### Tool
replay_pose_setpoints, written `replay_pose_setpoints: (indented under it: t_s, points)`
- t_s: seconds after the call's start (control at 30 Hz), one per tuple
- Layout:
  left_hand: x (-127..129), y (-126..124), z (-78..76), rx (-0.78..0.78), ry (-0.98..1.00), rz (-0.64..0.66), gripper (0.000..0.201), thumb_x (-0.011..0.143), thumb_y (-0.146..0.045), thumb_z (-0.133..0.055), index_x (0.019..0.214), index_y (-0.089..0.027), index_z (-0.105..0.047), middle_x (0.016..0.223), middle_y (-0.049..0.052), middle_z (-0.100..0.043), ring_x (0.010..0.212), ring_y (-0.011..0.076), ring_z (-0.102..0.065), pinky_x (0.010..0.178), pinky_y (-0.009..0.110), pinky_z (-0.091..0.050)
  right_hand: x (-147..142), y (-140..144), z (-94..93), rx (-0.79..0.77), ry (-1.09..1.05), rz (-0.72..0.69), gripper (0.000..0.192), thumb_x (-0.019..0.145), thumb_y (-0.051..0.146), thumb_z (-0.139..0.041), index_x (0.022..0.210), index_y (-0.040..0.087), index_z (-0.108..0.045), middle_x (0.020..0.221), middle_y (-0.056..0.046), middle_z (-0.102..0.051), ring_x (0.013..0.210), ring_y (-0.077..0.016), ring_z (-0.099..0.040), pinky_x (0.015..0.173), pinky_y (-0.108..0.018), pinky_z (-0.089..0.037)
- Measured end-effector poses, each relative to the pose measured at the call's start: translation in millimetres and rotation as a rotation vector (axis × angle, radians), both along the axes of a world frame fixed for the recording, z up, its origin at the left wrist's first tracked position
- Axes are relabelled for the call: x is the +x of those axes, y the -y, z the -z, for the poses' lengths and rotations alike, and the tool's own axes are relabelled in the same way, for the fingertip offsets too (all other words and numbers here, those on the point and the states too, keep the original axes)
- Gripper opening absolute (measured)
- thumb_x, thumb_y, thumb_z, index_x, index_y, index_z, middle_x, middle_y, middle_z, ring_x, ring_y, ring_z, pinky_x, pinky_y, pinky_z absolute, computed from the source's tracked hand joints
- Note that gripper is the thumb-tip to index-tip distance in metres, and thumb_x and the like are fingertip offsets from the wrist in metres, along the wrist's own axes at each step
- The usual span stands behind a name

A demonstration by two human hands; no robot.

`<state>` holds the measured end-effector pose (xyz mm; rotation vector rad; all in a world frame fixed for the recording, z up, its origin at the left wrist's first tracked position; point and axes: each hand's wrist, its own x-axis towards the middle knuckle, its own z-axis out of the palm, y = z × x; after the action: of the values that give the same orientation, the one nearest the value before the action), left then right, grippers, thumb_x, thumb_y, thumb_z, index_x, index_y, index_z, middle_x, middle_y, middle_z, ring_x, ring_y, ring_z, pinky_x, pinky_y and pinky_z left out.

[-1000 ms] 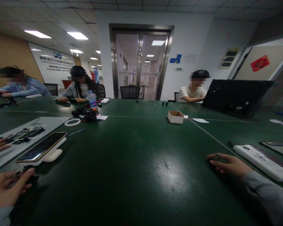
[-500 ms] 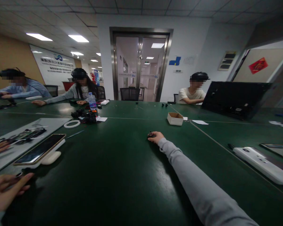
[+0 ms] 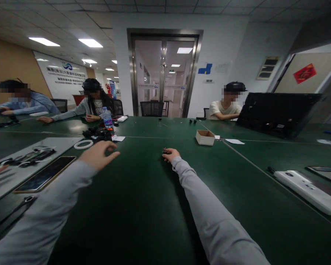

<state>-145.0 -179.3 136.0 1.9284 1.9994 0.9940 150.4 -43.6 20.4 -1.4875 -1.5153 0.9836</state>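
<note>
On table, right hand touching small black part

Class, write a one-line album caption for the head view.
Both hands reach across the green table: right hand on a small dark part, left hand open.

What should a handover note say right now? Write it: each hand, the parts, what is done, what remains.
Right hand: stretched out mid-table, fingertips on a small dark part; grip unclear.
Left hand: raised and open, holding nothing, reaching toward the pile of black parts beside the white ring.
Phone lies near left; cardboard box sits beyond the right hand.
Done: small part moved out to mid-table. Left: pile untouched.
</note>
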Motion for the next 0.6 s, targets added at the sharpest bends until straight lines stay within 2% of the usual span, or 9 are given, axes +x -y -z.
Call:
replay_pose_setpoints:
  t_s: [0.03,0.07,0.13,0.2,0.3,0.37,0.43,0.6]
  points:
    - [24,-22,2.5,-0.014,-0.080,0.138,0.032,0.061,-0.040,-0.066,0.085,-0.020,-0.062,0.083,0.001,-0.058,0.079,0.0195,-0.054,0.081,0.036,-0.041,-5,-2,1.3,-0.006,-0.028,0.005,0.028,0.067,0.010,-0.065,0.094,0.012,-0.060,0.086,-0.007,-0.063,0.041,-0.0051,-0.054,0.033,-0.014,-0.040]
    - [46,-44,9.2,-0.012,-0.093,0.216,0.029,0.063,-0.037,-0.064,0.086,-0.020,-0.062,0.083,0.003,-0.059,0.077,0.0189,-0.054,0.080,0.034,-0.042,-9,-3,2.7,-0.007,-0.058,0.011,0.027,0.066,0.009,-0.064,0.093,0.012,-0.060,0.082,-0.006,-0.063,0.042,-0.0052,-0.054,0.034,-0.014,-0.041]
    - [82,-84,31.6,0.000,-0.015,0.267,0.030,0.064,-0.032,-0.064,0.092,-0.019,-0.062,0.082,0.005,-0.059,0.079,0.0188,-0.054,0.077,0.031,-0.043,-16,-5,6.0,0.005,-0.094,0.023,0.027,0.066,0.009,-0.064,0.093,0.013,-0.060,0.074,-0.004,-0.063,0.041,-0.0055,-0.054,0.036,-0.014,-0.042]
    - [111,-114,59.1,0.031,0.190,0.243,0.037,0.065,-0.031,-0.064,0.100,-0.019,-0.060,0.088,0.008,-0.058,0.081,0.0181,-0.054,0.072,0.029,-0.045,-19,-7,9.4,0.026,-0.074,0.023,0.027,0.066,0.009,-0.064,0.092,0.014,-0.062,0.066,-0.001,-0.062,0.041,-0.0061,-0.053,0.037,-0.015,-0.042]
    - [146,-136,96.7,-0.006,0.551,0.287,0.040,0.068,-0.034,-0.061,0.106,-0.022,-0.057,0.099,0.009,-0.057,0.073,0.0147,-0.056,0.058,0.025,-0.047,-17,-9,13.7,0.081,0.021,0.033,0.028,0.064,0.010,-0.067,0.091,0.016,-0.064,0.064,0.001,-0.062,0.045,-0.0073,-0.055,0.043,-0.016,-0.045]
    - [156,-139,115.5,-0.012,0.709,0.359,0.032,0.069,-0.033,-0.060,0.097,-0.019,-0.061,0.095,0.009,-0.060,0.069,0.0134,-0.057,0.057,0.024,-0.048,-16,-9,15.3,0.120,0.073,0.023,0.027,0.061,0.012,-0.069,0.088,0.018,-0.065,0.065,0.001,-0.063,0.051,-0.0088,-0.058,0.050,-0.017,-0.047]
    - [156,-140,128.5,0.011,0.794,0.393,0.024,0.068,-0.029,-0.061,0.087,-0.015,-0.063,0.084,0.008,-0.063,0.069,0.0138,-0.058,0.061,0.026,-0.049,-16,-8,15.7,0.124,0.087,-0.015,0.028,0.059,0.013,-0.071,0.086,0.018,-0.066,0.063,0.001,-0.063,0.055,-0.0101,-0.059,0.055,-0.019,-0.048]
    - [139,-145,139.8,0.043,0.860,0.339,0.022,0.064,-0.025,-0.064,0.083,-0.013,-0.064,0.075,0.007,-0.064,0.070,0.0134,-0.059,0.067,0.026,-0.050,-24,-3,10.8,0.036,-0.089,-0.092,0.026,0.065,0.009,-0.065,0.090,0.013,-0.064,0.057,0.002,-0.060,0.045,-0.0078,-0.055,0.050,-0.019,-0.049]
